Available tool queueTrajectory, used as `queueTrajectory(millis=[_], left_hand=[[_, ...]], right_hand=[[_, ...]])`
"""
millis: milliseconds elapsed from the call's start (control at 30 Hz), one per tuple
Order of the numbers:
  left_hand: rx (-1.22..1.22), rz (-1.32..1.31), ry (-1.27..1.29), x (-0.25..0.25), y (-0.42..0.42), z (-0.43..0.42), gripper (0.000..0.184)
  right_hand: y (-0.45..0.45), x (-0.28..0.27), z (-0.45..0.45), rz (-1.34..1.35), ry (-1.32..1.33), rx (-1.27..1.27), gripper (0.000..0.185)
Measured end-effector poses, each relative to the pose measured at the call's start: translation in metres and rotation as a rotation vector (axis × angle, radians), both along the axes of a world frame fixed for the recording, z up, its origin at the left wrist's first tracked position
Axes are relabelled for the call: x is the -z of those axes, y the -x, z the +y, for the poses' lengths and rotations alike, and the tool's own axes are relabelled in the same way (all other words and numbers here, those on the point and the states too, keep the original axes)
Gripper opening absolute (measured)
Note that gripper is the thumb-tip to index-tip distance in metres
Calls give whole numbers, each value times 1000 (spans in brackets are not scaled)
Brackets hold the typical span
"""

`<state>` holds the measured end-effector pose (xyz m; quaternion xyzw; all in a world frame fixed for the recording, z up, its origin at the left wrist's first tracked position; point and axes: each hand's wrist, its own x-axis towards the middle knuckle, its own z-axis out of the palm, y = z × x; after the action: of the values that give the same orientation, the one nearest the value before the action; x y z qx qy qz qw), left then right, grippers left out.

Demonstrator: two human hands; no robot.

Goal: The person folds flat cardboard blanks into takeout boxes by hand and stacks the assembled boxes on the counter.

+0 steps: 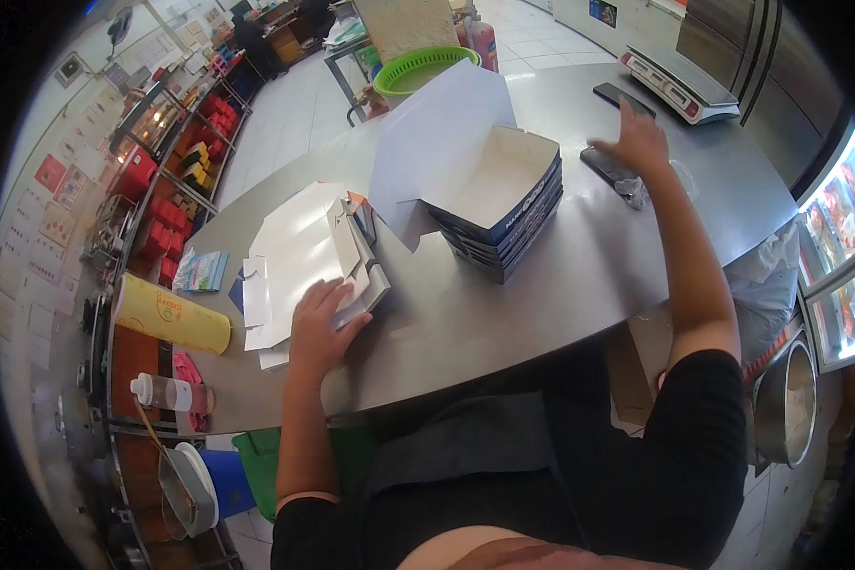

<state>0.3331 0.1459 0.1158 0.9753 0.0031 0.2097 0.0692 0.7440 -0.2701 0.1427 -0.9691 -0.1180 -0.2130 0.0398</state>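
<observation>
My left hand (pixel 321 323) lies with its fingers stretched over the near edge of a pile of flat white cardboard box blanks (pixel 299 256). To the right stands a nested stack of folded dark blue boxes (pixel 508 233) with pale insides; the top one has its large white lid (pixel 437 128) raised toward the back. My right hand (pixel 639 142) is at the right side of the table, fingers apart, holding nothing I can see. Near it are a dark phone-like object (pixel 603 169), crumpled clear plastic (pixel 634 193) and another dark phone (pixel 617 95).
On the steel table (pixel 427 323) are a weighing scale (pixel 679 85), a yellow roll (pixel 173 313), a bottle (pixel 171 391) and a blue packet (pixel 201 272). A green basket (pixel 423 68) is beyond the far edge. A metal bowl (pixel 787 404) stands at my right.
</observation>
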Motion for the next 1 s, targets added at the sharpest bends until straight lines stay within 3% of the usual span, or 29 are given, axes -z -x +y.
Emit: queueTrajectory(millis=[67, 133, 200, 267, 333, 400, 500, 600, 700, 767, 833, 900, 1000], left_hand=[[3, 32, 51, 0, 1, 2, 40], [9, 47, 133, -2, -1, 2, 36], [5, 36, 243, -6, -2, 1, 31], [-79, 19, 167, -16, -5, -4, 30], [-152, 0, 107, -22, -7, -6, 27], [-152, -18, 208, -33, -9, -12, 24], [-128, 72, 478, -37, -12, 0, 22], [-118, 203, 836, -35, -13, 34, 19], [-173, -24, 901, -37, -11, 79, 16], [-268, -345, 688, -48, -8, 102, 18], [-493, -546, 176, -101, -13, 72, 22], [-723, -730, -99, -135, -15, 49, 24], [-652, -971, -32, -160, -16, 21, 21]], right_hand=[[30, -28, 25, -376, -174, -137, 75], [76, -60, 55, -580, -419, -491, 57], [138, -88, 83, -533, -537, -742, 46], [186, -98, 104, -445, -652, -1124, 38], [216, -99, 126, -447, -577, -1380, 27], [236, -106, 139, -444, -503, -1653, 15], [250, -109, 155, -361, -585, -1898, 18], [251, -109, 158, -348, -626, -1911, 24], [241, -103, 158, -383, -713, -1902, 27], [234, -105, 152, -345, -640, -1870, 30], [227, -109, 148, -312, -633, -1838, 31], [221, -110, 149, -289, -686, -1801, 31], [220, -104, 156, -53, -634, -1647, 35]])
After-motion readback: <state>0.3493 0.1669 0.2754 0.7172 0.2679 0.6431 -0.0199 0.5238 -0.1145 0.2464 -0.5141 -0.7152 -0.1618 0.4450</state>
